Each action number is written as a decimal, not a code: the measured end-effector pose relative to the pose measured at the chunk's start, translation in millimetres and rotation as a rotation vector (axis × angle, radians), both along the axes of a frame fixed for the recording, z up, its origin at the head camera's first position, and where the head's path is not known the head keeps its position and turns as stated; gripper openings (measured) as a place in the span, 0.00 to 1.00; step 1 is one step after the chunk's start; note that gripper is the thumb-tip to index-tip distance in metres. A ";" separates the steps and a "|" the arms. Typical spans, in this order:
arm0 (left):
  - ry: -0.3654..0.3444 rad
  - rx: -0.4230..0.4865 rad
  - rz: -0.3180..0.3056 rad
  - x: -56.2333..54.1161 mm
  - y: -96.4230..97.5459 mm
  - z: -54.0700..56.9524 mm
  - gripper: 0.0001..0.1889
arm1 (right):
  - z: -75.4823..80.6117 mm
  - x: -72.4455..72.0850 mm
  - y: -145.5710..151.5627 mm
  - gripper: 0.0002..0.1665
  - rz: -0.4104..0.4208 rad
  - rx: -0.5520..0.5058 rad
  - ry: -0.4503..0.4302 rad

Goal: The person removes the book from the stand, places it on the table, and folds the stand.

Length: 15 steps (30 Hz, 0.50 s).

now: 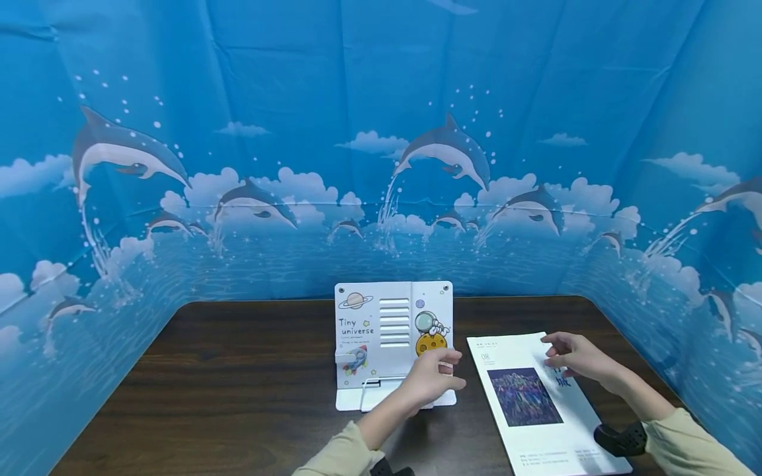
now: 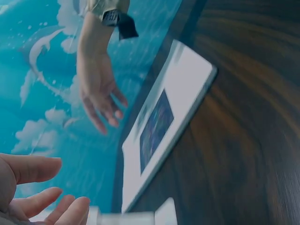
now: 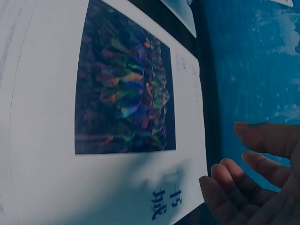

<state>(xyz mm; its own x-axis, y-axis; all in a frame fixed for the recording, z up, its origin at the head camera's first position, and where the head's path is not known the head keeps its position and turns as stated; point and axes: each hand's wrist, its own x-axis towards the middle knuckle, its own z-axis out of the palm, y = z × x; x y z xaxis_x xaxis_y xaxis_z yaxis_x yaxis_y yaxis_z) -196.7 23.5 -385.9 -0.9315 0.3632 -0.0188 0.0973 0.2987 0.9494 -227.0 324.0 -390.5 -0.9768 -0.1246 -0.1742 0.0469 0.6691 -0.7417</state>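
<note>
A white book stand (image 1: 373,317) with a planet, rocket and astronaut print stands upright at the table's middle. In front of its right side my left hand (image 1: 430,380) hovers, fingers loosely bent and thumb apart, holding nothing. To the right lies a closed white magazine (image 1: 538,433) with a dark, colourful picture on its cover. My right hand (image 1: 574,356) is over the magazine's upper right part, fingers relaxed and nothing in them. The right wrist view shows its fingertips (image 3: 208,183) near the cover's edge, beside large printed characters.
The dark wooden table (image 1: 238,383) extends to the left and front. A blue dolphin-print curtain (image 1: 381,132) surrounds the table at the back and sides. A wire holder (image 1: 364,393) sits at the stand's foot.
</note>
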 end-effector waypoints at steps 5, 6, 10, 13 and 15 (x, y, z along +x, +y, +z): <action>-0.010 0.000 0.024 -5.4 -40.9 1.7 0.21 | 6.3 -2.0 -12.8 0.32 0.020 -0.010 -0.006; -0.015 -0.006 0.032 -6.3 -49.1 2.5 0.21 | 7.8 -2.4 -15.3 0.32 0.025 -0.016 -0.008; -0.005 -0.041 0.061 -9.7 -80.8 7.8 0.24 | 12.8 -2.5 -24.5 0.32 0.064 -0.041 -0.016; 0.016 -0.068 0.112 -12.2 -102.4 12.4 0.25 | 14.5 -4.2 -31.7 0.33 0.095 -0.061 -0.023; 0.028 -0.074 0.157 -13.8 -115.1 15.4 0.24 | 15.3 -6.2 -37.3 0.33 0.114 -0.075 -0.020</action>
